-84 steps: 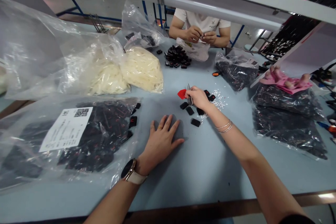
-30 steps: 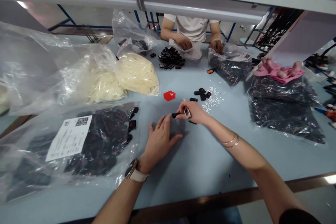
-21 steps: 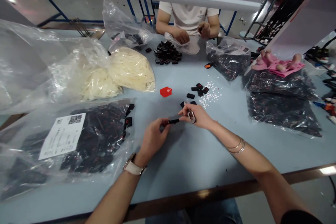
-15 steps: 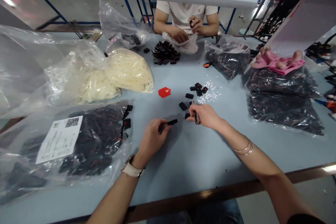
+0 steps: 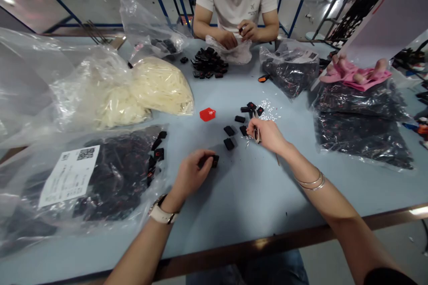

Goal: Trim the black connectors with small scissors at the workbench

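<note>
My left hand (image 5: 194, 171) is closed, pinching a small black plastic piece (image 5: 216, 160) with a faint red mark on its face. Further right, my right hand (image 5: 267, 136) grips metal tweezers (image 5: 257, 133); their tips point away toward a scatter of tiny white bits (image 5: 270, 109). Several like black pieces (image 5: 229, 130) lie on the table between and beyond my hands, and one, a black piece (image 5: 243, 130), is right beside my right fingers. Behind them rests a red, flat, many-sided dish (image 5: 207, 114) with a few white bits on it.
At the left lie a labelled bag of black parts (image 5: 117, 182) and a bag of cream-coloured strips (image 5: 163, 84). Stacked bags of black parts (image 5: 361, 136) with pink gloves (image 5: 359, 73) on top stand right. Opposite, a co-worker's hands (image 5: 247, 31) work behind a black pile (image 5: 209, 62).
My right hand with the tweezers has moved away and slightly right, toward the white bits. The black piece in my left hand has turned to show its face. The view has shifted slightly.
</note>
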`<state>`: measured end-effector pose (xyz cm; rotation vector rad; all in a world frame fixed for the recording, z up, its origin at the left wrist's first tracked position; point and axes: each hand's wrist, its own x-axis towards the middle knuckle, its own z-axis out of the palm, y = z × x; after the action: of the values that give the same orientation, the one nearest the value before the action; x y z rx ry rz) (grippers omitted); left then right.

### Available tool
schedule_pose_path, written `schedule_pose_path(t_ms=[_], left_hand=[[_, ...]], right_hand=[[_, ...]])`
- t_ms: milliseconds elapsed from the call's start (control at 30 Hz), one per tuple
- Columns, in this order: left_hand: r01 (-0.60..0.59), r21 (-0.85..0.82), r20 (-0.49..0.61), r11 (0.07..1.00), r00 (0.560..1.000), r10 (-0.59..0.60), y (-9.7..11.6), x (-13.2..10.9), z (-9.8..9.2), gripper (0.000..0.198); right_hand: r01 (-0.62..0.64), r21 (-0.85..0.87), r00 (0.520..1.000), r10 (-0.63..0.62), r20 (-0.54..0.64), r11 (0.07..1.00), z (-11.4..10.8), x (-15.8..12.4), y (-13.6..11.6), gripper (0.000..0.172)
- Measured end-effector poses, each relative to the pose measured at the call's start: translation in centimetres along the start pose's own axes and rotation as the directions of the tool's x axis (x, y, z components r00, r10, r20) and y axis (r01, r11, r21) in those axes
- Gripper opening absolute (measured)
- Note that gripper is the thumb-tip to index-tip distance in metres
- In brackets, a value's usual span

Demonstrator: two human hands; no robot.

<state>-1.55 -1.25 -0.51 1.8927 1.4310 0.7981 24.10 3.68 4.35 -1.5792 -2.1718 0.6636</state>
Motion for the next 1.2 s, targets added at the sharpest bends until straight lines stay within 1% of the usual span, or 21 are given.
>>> schedule_pose_path(t_ms=[67, 133, 200, 267, 333, 433, 500, 533, 633, 767, 833, 900, 967, 1033, 1100, 1200], left_hand=[[-0.079, 0.070, 0.008, 0.994, 0.997, 0.079, -0.1, -0.1, 0.2, 0.028], [-0.137, 0.112, -0.007, 0.984, 0.990, 0.139, -0.1, -0.2, 0.3, 0.029], [-0.169, 0.143, -0.022, 0.975, 0.985, 0.174, -0.1, -0.2, 0.4, 0.029], [-0.188, 0.163, -0.011, 0.969, 0.981, 0.192, 0.0, -0.3, 0.2, 0.026], [-0.213, 0.181, 0.035, 0.960, 0.977, 0.210, 0.1, -0.4, 0.0, 0.026], [-0.256, 0.207, 0.164, 0.944, 0.961, 0.224, 0.2, -0.5, -0.3, 0.032], [-0.268, 0.203, 0.238, 0.942, 0.946, 0.218, 0.2, -0.5, -0.4, 0.027], [-0.271, 0.192, 0.256, 0.943, 0.942, 0.218, 0.1, -0.5, -0.4, 0.023], [-0.264, 0.168, 0.232, 0.950, 0.947, 0.222, 0.0, -0.6, -0.3, 0.020], [-0.259, 0.182, 0.179, 0.949, 0.957, 0.227, 0.0, -0.6, -0.2, 0.024], [-0.283, 0.180, 0.164, 0.942, 0.953, 0.255, 0.2, -0.5, -0.2, 0.026], [-0.303, 0.177, 0.173, 0.936, 0.946, 0.273, 0.4, -0.4, -0.2, 0.027], [-0.300, 0.176, 0.199, 0.938, 0.944, 0.264, 0.5, -0.4, -0.2, 0.027], [-0.276, 0.167, 0.203, 0.947, 0.949, 0.241, 0.3, -0.4, -0.2, 0.026], [-0.233, 0.146, 0.182, 0.961, 0.962, 0.205, 0.0, -0.4, -0.1, 0.025], [-0.164, 0.103, 0.154, 0.981, 0.977, 0.147, -0.2, -0.3, 0.1, 0.018]], right_hand=[[-0.012, -0.019, 0.997, 0.013, 0.074, 1.000, -0.8, 0.0, 0.1, 0.023], [-0.023, -0.050, 0.991, 0.030, 0.132, 0.998, -1.1, 0.0, 0.0, 0.024], [-0.019, -0.075, 0.986, 0.031, 0.165, 0.997, -0.9, -0.1, -0.3, 0.023], [0.004, -0.102, 0.982, 0.015, 0.188, 0.995, -0.5, -0.3, -0.5, 0.020], [0.031, -0.144, 0.978, 0.000, 0.210, 0.989, 0.0, -0.4, -0.8, 0.018], [0.045, -0.199, 0.975, 0.000, 0.222, 0.979, 0.7, -0.5, -1.0, 0.019], [0.034, -0.230, 0.974, 0.019, 0.224, 0.973, 0.9, -0.6, -1.2, 0.020], [0.026, -0.249, 0.973, 0.033, 0.227, 0.968, 0.9, -0.6, -1.3, 0.021], [0.007, -0.301, 0.967, 0.070, 0.244, 0.954, 0.9, -0.5, -1.6, 0.020], [0.020, -0.312, 0.966, 0.062, 0.252, 0.950, 0.7, -0.6, -1.6, 0.023], [0.030, -0.295, 0.965, 0.050, 0.259, 0.955, 0.6, -0.6, -1.4, 0.025], [0.034, -0.266, 0.962, 0.040, 0.269, 0.963, 0.5, -0.6, -1.3, 0.027], [0.039, -0.239, 0.961, 0.029, 0.277, 0.970, 0.2, -0.6, -1.3, 0.027], [0.042, -0.209, 0.959, 0.019, 0.281, 0.977, 0.0, -0.6, -1.4, 0.026], [0.045, -0.117, 0.960, -0.011, 0.280, 0.992, 0.0, -0.7, -1.8, 0.025], [0.067, 0.148, 0.970, -0.100, 0.221, 0.987, 0.7, -1.0, -2.7, 0.017]])
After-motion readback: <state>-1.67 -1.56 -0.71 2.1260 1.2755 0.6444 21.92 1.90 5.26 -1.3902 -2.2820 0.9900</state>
